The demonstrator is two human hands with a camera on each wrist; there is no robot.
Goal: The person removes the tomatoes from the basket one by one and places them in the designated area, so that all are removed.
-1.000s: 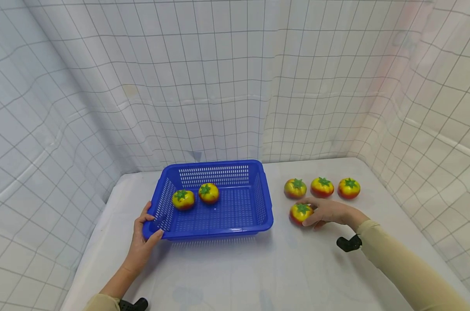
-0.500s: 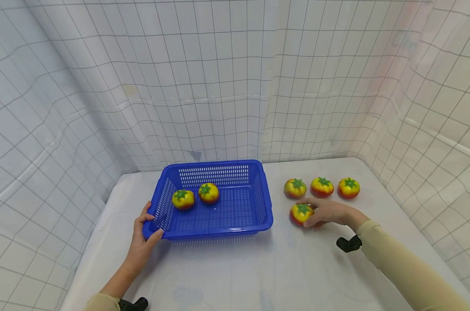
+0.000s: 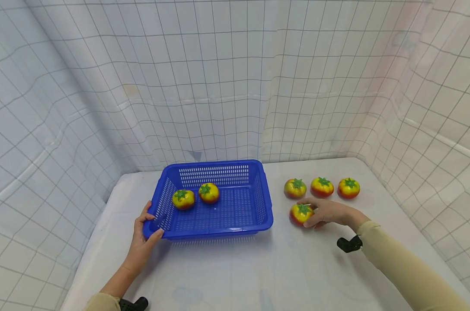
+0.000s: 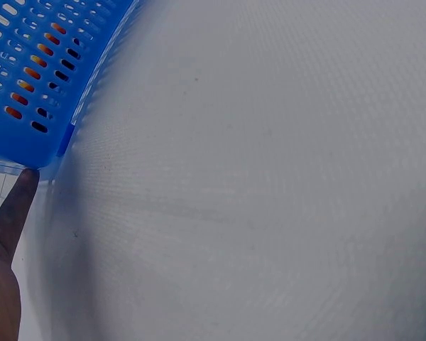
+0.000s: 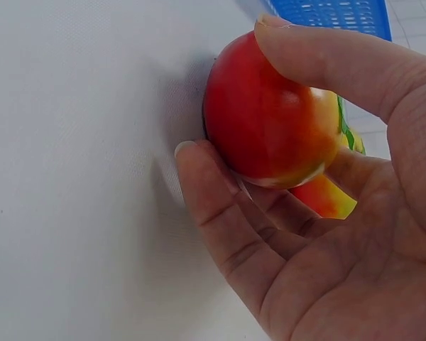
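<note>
In the head view, the glossy skin and moulded-looking green calyx suggest an imitation tomato (image 3: 297, 214), probably light, stiff, hard to bruise and a little slippery. It sits on the right part of the cloth-covered table (image 3: 235, 272), between the blue basket's (image 3: 215, 235) near right corner and the table's right edge, with its calyx up. The widest part of its sides looks the best hold, clear of the calyx. The right hand (image 3: 328, 211) spans it there, parted to about the fruit's width. Three similar tomatoes (image 3: 322, 187) stand in a row toward the table's far right corner; two more (image 3: 183, 199) lie in the basket's left half. The left hand (image 3: 142, 242) grips the basket's near left corner, fingers over the left rim, thumb at the near rim.

In the left wrist view, a digit touches the basket corner from outside; the rest of that grip is mostly out of frame.

In the right wrist view, the thumb lies against one side of the smooth red fruit and the curled fingers lie along the other. Whether its underside bears on the cloth is hard to tell.
</note>
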